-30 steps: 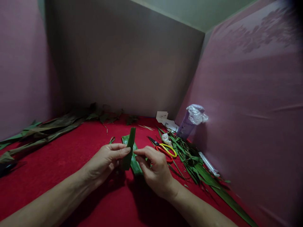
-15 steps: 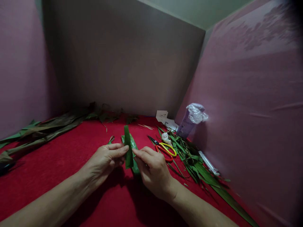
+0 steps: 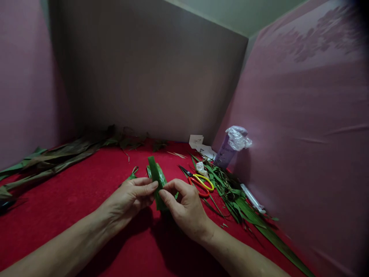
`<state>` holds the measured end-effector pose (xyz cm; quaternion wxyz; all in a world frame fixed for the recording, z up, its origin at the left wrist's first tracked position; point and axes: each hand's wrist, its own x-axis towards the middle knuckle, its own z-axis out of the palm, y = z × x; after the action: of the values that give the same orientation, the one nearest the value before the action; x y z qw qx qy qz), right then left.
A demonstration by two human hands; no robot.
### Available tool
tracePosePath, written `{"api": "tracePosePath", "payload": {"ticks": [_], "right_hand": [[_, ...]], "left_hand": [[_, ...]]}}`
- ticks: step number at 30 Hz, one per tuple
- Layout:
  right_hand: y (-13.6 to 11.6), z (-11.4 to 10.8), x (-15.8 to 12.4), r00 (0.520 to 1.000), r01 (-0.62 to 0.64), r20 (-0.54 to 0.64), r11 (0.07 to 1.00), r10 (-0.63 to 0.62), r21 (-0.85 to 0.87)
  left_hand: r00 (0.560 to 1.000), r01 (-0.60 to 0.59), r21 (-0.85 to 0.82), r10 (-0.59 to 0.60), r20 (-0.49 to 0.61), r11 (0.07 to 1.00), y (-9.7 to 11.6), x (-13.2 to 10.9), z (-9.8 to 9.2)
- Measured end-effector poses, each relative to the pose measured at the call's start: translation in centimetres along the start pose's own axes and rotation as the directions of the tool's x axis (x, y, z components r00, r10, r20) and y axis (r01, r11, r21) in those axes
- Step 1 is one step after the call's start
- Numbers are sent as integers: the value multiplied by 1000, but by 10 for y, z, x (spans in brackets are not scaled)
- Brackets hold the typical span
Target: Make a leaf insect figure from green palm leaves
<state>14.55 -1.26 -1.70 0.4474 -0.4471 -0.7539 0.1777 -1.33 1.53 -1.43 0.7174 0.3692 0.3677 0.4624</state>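
A grey panel (image 3: 150, 77) closes the back, with pink panels (image 3: 302, 115) at either side. Below them lies the red table (image 3: 72, 200). Long leaves (image 3: 52, 157), some green and some browned, run along its left and far edges. A heap (image 3: 239, 200) of narrower green leaves lies at the right, one blade trailing toward the near right corner.

The left hand (image 3: 129, 198) and right hand (image 3: 184, 207) meet near the middle of the table, forearms coming in from the near edge. Each pinches the strip (image 3: 155, 173) between thumb and forefinger, fingers narrow, left from the left side and right from the right side lower down. The remaining fingers of both hands curl in loosely.

A purple bottle (image 3: 229, 152) with crumpled plastic over its top stands in the far right corner against the pink panel. A white tube (image 3: 252, 198) lies on the heap's right edge. Scissors (image 3: 198, 181) with red and yellow handles lie just right of the right hand, blades pointing away and left.

The strip is a green piece of leaf held just above the table, nearly upright, its top leaning slightly left (its lower end is hidden behind the right hand's fingers). White cards (image 3: 198, 142) lie by the back panel, left of the bottle, a few thin sticks (image 3: 177, 154) left of those, and a small leaf curl (image 3: 133, 173) just beyond the left hand
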Motion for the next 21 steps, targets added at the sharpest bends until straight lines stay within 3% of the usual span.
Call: {"api": "tracePosePath", "payload": {"ticks": [11,17,21], "right_hand": [[-2,-1,-2,982,171,-68,983,-175,-68],[-3,-1,-3,985,159,-57,986,-161,-41],[-5,0,-2,998,53,-29,997,-52,50]], "left_hand": [[986,-29,-32,34,160,999,4,-8,0],[972,-44,-38,52,230,998,6,-7,1],[969,-37,-58,50,243,998,4,-5,0]]}}
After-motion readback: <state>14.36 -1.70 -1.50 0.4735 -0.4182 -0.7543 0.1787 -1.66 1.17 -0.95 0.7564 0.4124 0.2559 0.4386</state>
